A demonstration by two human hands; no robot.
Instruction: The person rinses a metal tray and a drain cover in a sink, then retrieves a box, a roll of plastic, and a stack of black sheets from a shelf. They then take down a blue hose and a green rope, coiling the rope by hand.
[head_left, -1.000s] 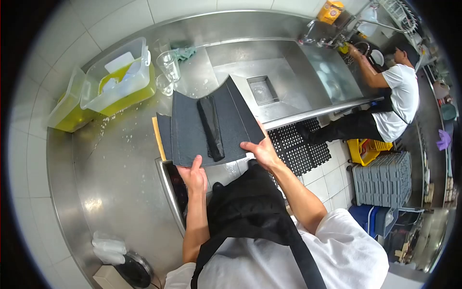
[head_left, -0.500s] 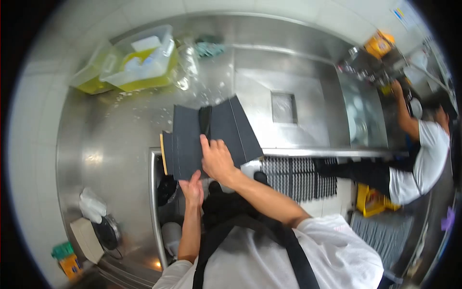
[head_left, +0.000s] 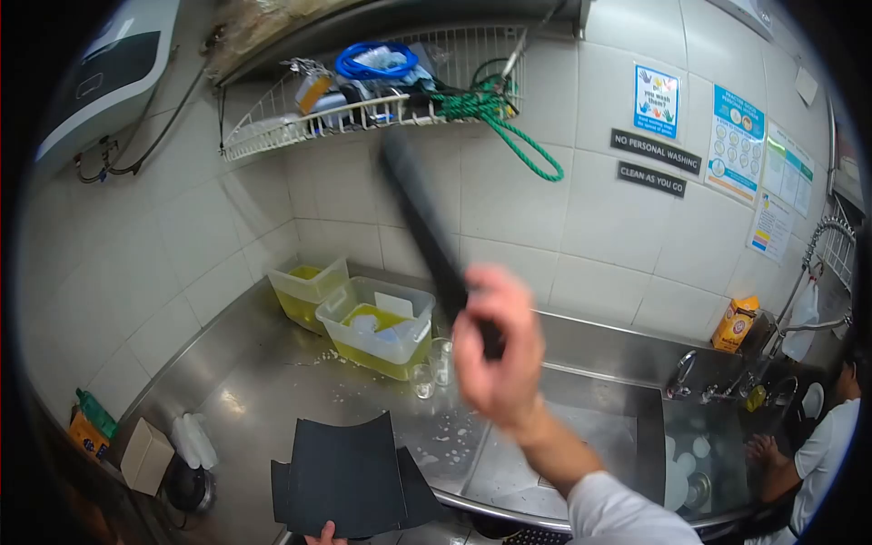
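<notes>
My right hand is raised in front of the wall, closed round one end of a long, flat black strip. Motion blurs the strip, and it slants up and left towards the wire shelf. Low in the view, the thumb of my left hand presses on the near edge of a stack of dark grey, stiff covers. Its other fingers are hidden beneath or out of frame. The covers fan out over the front of the steel counter.
Plastic tubs of yellow liquid stand against the wall, with glasses beside them. Above hangs a wire shelf with a green rope. At right, a person works by a sink.
My view has tilted up towards the wall. The right hand has lifted the black strip off the covers and raised it. My left hand stays on the covers.
</notes>
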